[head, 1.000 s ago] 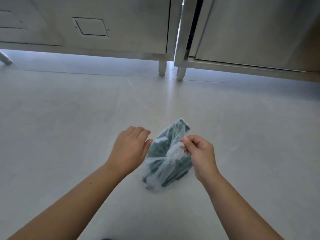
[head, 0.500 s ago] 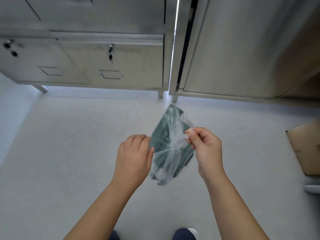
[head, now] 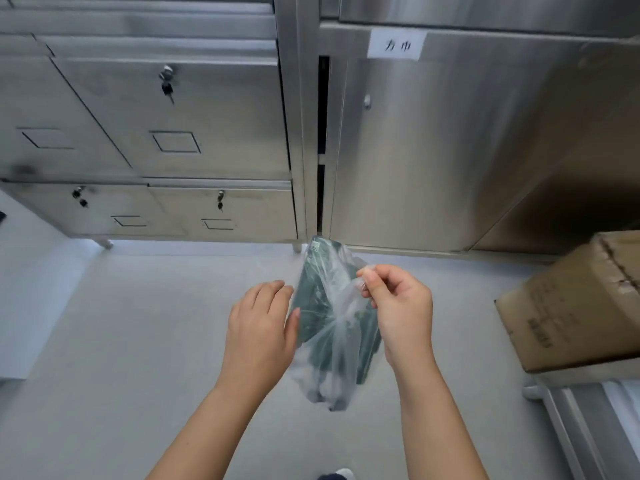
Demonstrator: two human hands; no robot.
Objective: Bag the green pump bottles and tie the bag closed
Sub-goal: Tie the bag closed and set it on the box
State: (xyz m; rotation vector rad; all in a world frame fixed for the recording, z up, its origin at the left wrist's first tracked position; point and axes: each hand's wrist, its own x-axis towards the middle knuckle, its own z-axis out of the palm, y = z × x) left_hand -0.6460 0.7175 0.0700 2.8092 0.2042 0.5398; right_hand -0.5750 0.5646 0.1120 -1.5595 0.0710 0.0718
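Observation:
A clear plastic bag [head: 332, 362] hangs in the air between my hands, with dark green pump bottles [head: 317, 299] inside it. The plastic is gathered into a twist near the bag's middle. My right hand [head: 398, 306] pinches the bag's loose plastic end between thumb and fingers at the upper right. My left hand [head: 259, 323] is against the bag's left side, fingers curled around it; how firmly it grips is hidden behind the hand.
Steel cabinets with locked drawers [head: 166, 133] and a labelled door [head: 433, 140] stand ahead. A cardboard box [head: 571, 303] sits on a steel shelf at the right. The grey floor [head: 121, 341] lies below. A shoe tip [head: 337, 475] shows at the bottom edge.
The bag has been lifted off the floor and raised with both hands. The view has tilted up, showing more of the cabinets and the cardboard box.

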